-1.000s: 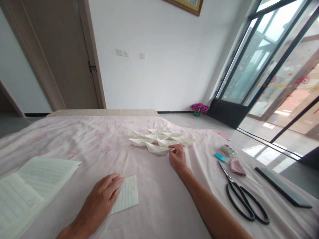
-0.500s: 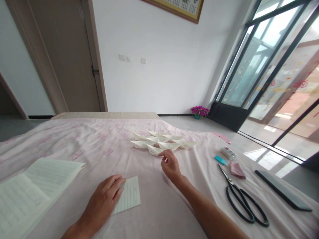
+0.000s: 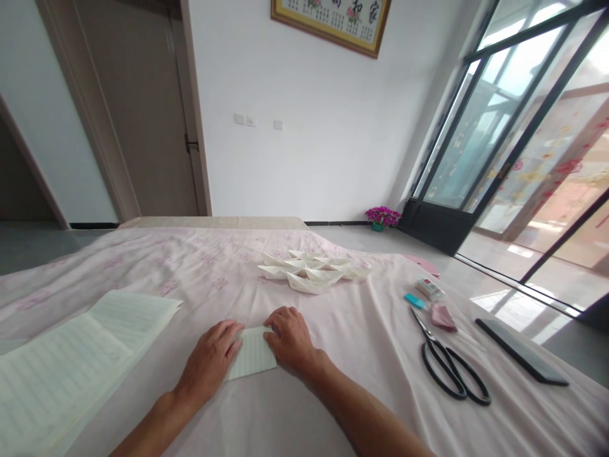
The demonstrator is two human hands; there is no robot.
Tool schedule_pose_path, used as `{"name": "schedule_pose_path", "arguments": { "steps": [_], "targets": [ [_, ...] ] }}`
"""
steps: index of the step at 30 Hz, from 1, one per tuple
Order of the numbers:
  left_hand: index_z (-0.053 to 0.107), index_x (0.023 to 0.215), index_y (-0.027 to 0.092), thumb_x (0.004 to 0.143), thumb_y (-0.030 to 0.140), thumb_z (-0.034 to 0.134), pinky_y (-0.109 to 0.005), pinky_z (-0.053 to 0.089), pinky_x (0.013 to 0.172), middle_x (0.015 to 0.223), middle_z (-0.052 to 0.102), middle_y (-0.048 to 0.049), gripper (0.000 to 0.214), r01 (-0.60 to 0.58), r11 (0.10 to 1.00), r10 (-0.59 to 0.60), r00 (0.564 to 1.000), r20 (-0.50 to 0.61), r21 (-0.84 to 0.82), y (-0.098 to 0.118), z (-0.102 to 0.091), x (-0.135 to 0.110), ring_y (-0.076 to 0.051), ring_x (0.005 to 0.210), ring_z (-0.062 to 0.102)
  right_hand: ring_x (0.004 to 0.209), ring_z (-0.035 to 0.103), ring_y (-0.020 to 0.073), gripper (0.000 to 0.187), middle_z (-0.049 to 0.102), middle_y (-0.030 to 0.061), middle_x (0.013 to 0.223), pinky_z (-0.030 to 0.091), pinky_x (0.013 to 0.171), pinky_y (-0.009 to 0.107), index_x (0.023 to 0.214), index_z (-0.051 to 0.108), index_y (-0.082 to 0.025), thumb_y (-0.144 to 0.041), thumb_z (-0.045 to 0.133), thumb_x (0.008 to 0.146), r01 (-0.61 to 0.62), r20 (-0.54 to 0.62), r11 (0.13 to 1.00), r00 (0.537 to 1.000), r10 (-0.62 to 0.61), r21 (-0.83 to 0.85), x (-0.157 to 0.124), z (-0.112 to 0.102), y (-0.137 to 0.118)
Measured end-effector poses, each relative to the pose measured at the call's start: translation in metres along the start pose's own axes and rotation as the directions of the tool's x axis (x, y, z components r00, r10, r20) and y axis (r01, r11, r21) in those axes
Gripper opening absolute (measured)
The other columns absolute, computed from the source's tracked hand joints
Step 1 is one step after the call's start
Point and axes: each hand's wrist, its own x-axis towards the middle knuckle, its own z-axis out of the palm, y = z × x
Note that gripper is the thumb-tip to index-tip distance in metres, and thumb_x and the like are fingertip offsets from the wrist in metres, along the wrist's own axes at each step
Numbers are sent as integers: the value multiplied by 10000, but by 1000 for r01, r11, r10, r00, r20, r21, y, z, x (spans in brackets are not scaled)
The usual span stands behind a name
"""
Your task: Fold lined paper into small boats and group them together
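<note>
On the cloth-covered bench, directly before the person, one small lined paper lies flat between the two hands. The left hand rests palm down over its left side, with fingers near together and slightly bent, probably so that the paper does not slide. The right hand has its fingers curled at the upper right corner; whether either of the hands pinches the paper or only presses it, one cannot tell. Such a position, one hand on each side, seems good for keeping the sheet straight. Beyond the hands, a group of folded paper boats stands close together, perhaps so that the near part has space. At the left lie larger lined sheets, apart from the left hand. At the right lie black-handled scissors, their handles toward the person, maybe for easy taking, and near their tips is a blue block.
</note>
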Motion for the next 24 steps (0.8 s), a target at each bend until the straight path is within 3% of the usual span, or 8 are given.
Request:
{"name": "schedule_pose_path", "arguments": {
  "steps": [5, 10, 19, 24],
  "targets": [
    [550, 1317, 219, 897, 425, 534, -434, 468, 1034, 1302, 613, -85, 469, 75, 997, -75, 997, 9, 1, -13, -11, -28, -245, 1215, 567, 934, 528, 192, 144, 641, 37, 994, 371, 846, 302, 947, 682, -222, -205, 646, 809, -30, -19, 999, 999, 30, -21, -2, 2, 1],
    [566, 1314, 228, 866, 426, 574, -461, 438, 1067, 1377, 567, -92, 490, 60, 996, -62, 998, 23, 66, -19, -14, -49, -274, 1287, 512, 942, 512, 188, 119, 631, 36, 999, 359, 848, 302, 941, 665, -224, -201, 617, 835, -3, -11, 997, 1000, 2, -72, -3, 2, -2],
    [592, 1279, 254, 879, 360, 571, -468, 438, 1071, 1353, 588, -79, 414, 52, 998, -52, 999, -5, 35, -17, -13, -50, -254, 1274, 525, 912, 500, 186, 63, 617, 28, 961, 352, 828, 301, 907, 632, -213, -194, 609, 852, 44, -31, 996, 998, -46, -79, -6, 2, -6],
    [605, 1222, 232, 934, 377, 471, -408, 496, 1005, 1256, 643, -70, 349, 198, 972, -206, 977, -53, -130, -24, -16, -38, -218, 1167, 608, 903, 498, 191, 51, 612, 29, 947, 356, 811, 307, 900, 616, -211, -189, 596, 859, 67, -24, 995, 997, -69, -75, -5, 2, -8]
  ]
}}
